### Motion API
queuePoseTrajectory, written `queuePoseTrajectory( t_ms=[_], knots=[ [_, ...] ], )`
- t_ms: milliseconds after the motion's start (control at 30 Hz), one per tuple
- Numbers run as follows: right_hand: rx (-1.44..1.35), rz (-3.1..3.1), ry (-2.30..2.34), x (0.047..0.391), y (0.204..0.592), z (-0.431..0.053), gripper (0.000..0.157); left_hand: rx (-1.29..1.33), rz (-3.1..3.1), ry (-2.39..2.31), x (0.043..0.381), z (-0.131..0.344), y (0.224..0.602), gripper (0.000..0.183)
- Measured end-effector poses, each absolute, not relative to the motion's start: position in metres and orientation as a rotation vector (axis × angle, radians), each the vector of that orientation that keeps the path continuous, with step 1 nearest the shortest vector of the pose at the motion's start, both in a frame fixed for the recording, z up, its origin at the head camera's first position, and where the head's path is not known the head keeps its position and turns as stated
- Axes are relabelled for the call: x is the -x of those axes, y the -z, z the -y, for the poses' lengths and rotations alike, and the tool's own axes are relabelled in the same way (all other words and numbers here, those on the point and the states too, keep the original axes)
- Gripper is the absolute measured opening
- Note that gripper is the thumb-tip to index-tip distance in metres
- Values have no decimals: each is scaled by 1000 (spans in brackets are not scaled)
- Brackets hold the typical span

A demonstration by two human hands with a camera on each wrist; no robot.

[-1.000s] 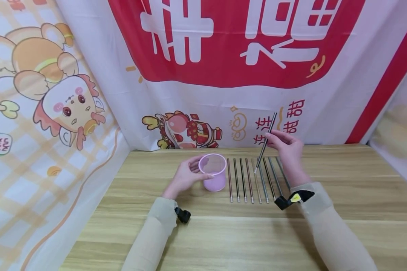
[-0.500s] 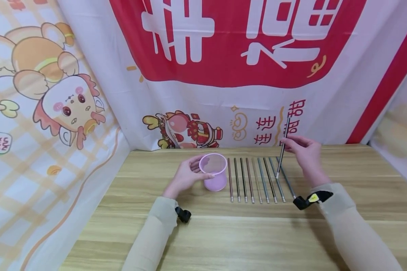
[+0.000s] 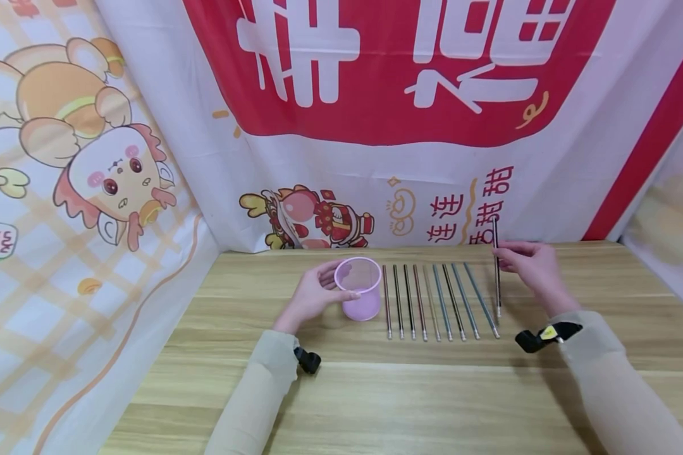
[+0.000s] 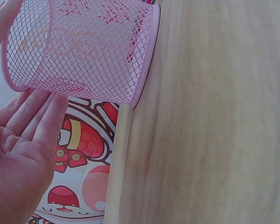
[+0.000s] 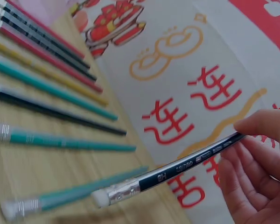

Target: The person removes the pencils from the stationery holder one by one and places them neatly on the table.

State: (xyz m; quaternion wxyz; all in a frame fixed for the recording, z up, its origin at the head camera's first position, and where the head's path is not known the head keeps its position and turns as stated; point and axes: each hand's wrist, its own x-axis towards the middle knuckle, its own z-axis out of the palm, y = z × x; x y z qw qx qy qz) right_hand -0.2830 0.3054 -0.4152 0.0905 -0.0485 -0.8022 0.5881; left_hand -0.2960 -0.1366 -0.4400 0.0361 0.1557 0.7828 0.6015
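Note:
A pink mesh pencil cup [image 3: 361, 308] stands upright on the table, with my left hand [image 3: 312, 294] holding its side. The thumb lies across the front near the rim and the fingers reach behind it; in the left wrist view those fingers touch the mesh [image 4: 79, 51]. My right hand [image 3: 537, 270] pinches a dark pencil [image 5: 177, 167] marked HB between thumb and fingers, its white eraser end pointing down. This pencil is held steeply, just right of a row of several pencils on the table. Closest to it in the row is a blue-green pencil [image 3: 481, 301].
The row also has black, dark red and yellowish pencils, such as a black pencil [image 3: 409, 302], eraser ends toward me. The wooden table [image 3: 375, 404] ends at a printed white and red cloth [image 3: 393, 161] behind. Another printed cloth [image 3: 45, 303] hangs at the left.
My right hand has moved right and lower with the dark pencil, from over the row to beyond its right end. The left hand and the cup have stayed put.

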Motion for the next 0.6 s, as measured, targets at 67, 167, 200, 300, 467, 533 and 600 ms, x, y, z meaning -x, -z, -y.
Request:
queuePoseTrajectory(
  t_ms=[67,167,200,300,467,533,600],
  knots=[
    [144,2449,-1709,282,418,-309,57,-474,-2411,-1842,296,137,440,83],
    [159,2534,-1660,281,423,-315,57,-470,-2415,-1837,296,136,439,83],
    [159,2551,-1660,281,425,-317,57,-469,-2413,-1838,296,136,439,83],
    [137,2621,-1634,281,432,-321,54,-474,-2403,-1848,296,136,439,83],
    [88,2801,-1539,284,444,-329,52,-487,-2396,-1857,296,137,440,83],
    [71,2847,-1536,285,448,-330,52,-489,-2396,-1856,296,136,440,83],
    [51,2877,-1539,287,451,-330,51,-495,-2394,-1854,296,136,440,83]
  ],
)
